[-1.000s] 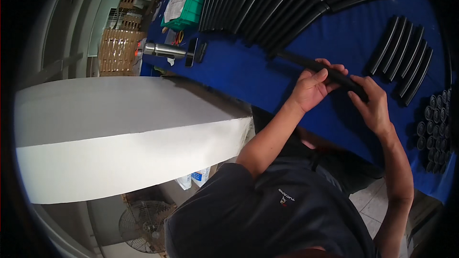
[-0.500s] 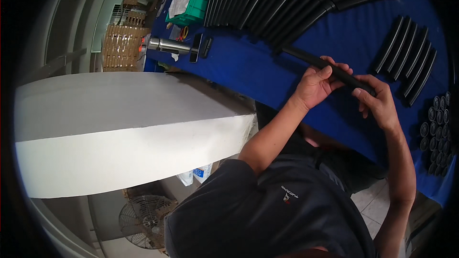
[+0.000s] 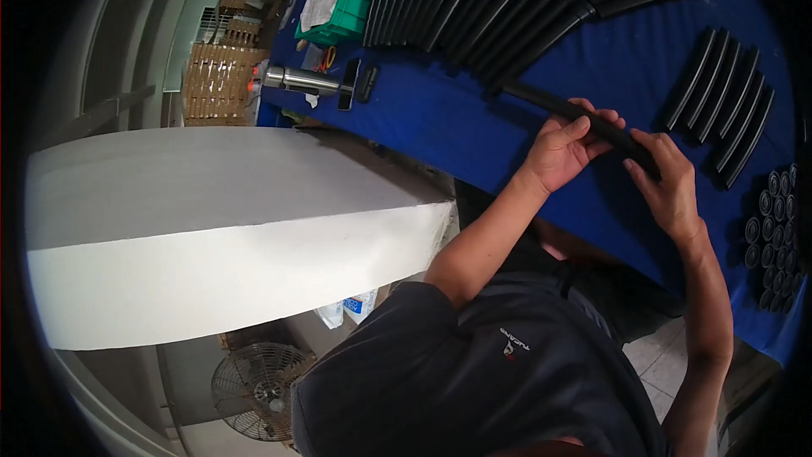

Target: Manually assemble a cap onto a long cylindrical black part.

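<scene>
A long black tube slants over the blue-covered table in front of me. My left hand is closed around its middle from below, with the thumb on top. At the tube's near right end is my right hand, its fingers over the far side and its thumb on the near side. The hand hides that end. Beyond the tube's far end lies a fan of many similar black tubes. Several shorter curved black pieces lie in a row to the right of my hands.
Round black ringed parts are grouped at the right edge of the blue table cover. A green crate, a steel flask, a phone and scissors lie at the far left. A white ledge fills the left; a fan stands below it.
My right hand has shifted its grip at the tube's end, with the fingers straighter and the thumb lower. The left hand and the tube have hardly moved.
</scene>
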Demonstrator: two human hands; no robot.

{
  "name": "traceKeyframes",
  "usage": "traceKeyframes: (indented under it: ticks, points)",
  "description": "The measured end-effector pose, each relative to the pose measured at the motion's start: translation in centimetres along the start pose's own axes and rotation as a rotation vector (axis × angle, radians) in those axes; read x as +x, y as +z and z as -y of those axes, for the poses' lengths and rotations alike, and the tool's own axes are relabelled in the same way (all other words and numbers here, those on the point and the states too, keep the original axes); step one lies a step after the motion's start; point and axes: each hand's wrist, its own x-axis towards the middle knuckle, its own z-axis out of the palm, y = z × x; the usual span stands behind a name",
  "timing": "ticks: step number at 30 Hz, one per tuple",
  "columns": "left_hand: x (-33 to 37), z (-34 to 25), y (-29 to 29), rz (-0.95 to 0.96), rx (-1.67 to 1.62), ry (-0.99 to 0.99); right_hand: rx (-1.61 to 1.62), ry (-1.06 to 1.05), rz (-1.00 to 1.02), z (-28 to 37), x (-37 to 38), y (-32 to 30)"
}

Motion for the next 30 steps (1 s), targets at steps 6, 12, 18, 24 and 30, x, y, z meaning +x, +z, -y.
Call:
traceKeyframes:
  ticks: [6, 12, 18, 24, 30]
  points:
    - [-0.1, -0.1, 0.1, 0.013, 0.035, 0.028, 0.286, 0.391, 0.154, -0.1, -0.4, -0.2]
    - [-0.3, -0.4, -0.2, 0.004, -0.02, -0.005, 0.679, 0.877, 0.339, 1.3, 0.9, -1.3]
    - [0.0, 0.0, 0.0, -0.012, -0.009, -0.006, 0.027, 0.069, 0.032, 0.2, -0.4, 0.5]
    - [0.0, -0.1, 0.1, -0.021, 0.009, 0.021, 0.671, 0.958, 0.35, -0.1, 0.3, -0.4]
    - [-0.1, -0.3, -0.3, 0.002, -0.029, -0.012, 0.81, 1.01, 0.384, 0.6, 1.2, -1.8]
